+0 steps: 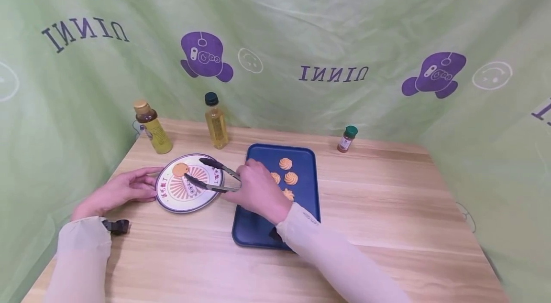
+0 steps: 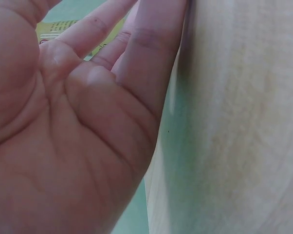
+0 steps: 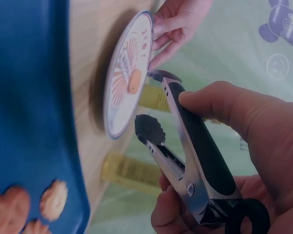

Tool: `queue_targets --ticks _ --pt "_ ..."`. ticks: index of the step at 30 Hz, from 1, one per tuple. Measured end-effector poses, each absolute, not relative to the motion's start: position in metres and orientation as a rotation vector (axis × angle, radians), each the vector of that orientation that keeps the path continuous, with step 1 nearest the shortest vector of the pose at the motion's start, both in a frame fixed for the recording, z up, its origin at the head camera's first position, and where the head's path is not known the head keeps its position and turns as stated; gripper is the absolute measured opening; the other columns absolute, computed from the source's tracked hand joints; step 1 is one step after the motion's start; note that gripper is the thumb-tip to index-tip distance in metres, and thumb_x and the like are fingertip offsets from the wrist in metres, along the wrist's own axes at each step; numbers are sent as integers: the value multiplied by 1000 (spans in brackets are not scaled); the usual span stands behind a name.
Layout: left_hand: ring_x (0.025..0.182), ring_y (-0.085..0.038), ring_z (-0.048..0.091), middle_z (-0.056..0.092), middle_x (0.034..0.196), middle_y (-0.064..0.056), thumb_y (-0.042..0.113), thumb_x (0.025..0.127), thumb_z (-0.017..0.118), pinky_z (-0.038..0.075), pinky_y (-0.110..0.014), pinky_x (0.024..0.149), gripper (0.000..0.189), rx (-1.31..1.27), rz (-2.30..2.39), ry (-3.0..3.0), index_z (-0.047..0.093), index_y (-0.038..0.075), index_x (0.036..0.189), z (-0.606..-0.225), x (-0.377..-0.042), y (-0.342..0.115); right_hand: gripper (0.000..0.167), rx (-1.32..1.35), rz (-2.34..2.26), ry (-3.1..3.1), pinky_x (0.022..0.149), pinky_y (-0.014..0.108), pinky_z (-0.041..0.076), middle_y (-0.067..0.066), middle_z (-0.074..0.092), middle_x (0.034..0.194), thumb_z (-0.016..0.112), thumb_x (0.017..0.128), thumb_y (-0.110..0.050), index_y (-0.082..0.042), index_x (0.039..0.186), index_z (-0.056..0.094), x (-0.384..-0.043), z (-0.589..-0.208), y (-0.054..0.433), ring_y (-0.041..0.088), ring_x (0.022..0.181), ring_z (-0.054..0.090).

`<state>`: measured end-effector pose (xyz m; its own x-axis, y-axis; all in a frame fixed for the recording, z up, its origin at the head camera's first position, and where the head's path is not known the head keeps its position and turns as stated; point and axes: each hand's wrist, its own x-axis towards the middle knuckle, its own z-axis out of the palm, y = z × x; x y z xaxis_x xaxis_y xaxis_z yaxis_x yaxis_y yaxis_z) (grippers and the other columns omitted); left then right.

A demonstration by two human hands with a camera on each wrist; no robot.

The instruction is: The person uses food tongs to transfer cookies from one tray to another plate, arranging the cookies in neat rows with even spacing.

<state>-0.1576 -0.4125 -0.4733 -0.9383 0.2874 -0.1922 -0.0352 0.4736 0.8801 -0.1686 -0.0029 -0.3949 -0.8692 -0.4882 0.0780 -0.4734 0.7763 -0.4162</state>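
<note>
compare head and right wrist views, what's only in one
Head only: the small green-capped jar and both cream sleeves.
Right wrist only: the silver pivot and black ring of the black-and-silver metal tongs.
Both: the right hand holding those tongs, the left hand at the rim of a round white plate, a round orange cookie on it, the rectangular blue tray of swirled cookies, two yellow bottles.

In the head view the right hand (image 1: 261, 189) covers the handle of the tongs (image 1: 197, 182) and parts of the blue tray (image 1: 307, 174) and a swirl cookie (image 1: 276, 178); the left wrist view crops the left hand (image 2: 78, 117); print on the green-capped jar (image 1: 346, 140) is illegibly small
</note>
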Motion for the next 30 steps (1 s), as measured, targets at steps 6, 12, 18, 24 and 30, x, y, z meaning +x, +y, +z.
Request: queue_targets --ticks 6,12,18,24,30 --pt "108 -3 76 73 124 2 2 104 76 69 -25 91 72 210 1512 2345 45 5 169 -477 -160 -414 42 -760 -765 2928 71 29 53 6 68 99 92 86 -31 -1 113 81 -157 -392 39 19 86 59" --pt "109 0 73 76 122 4 3 103 78 68 -22 91 75 197 1463 2385 42 0 169 -476 -160 -412 42 -704 -756 2978 72 32 53 9 72 107 93 86 -30 -2 114 82 -150 -393 79 20 89 59" --pt "108 -1 75 77 123 6 1 103 77 68 -23 90 79 196 1459 2373 36 -7 170 -474 -161 -412 52 -551 -730 3009 70 33 53 10 68 101 95 84 -32 1 121 81 -150 -393 113 21 85 58" --pt "108 -3 76 76 124 6 4 103 78 69 -24 91 81 187 1471 2346 34 -7 170 -473 -162 -413 49 -386 -749 2994 69 32 53 12 68 103 91 87 -30 2 123 80 -157 -397 147 23 83 59" --pt "111 0 73 75 130 -6 9 105 78 66 -20 92 77 178 1407 2419 39 -2 170 -472 -158 -410 43 -333 -737 3043 64 32 45 12 65 96 87 88 -29 2 117 81 -161 -397 173 24 78 57"
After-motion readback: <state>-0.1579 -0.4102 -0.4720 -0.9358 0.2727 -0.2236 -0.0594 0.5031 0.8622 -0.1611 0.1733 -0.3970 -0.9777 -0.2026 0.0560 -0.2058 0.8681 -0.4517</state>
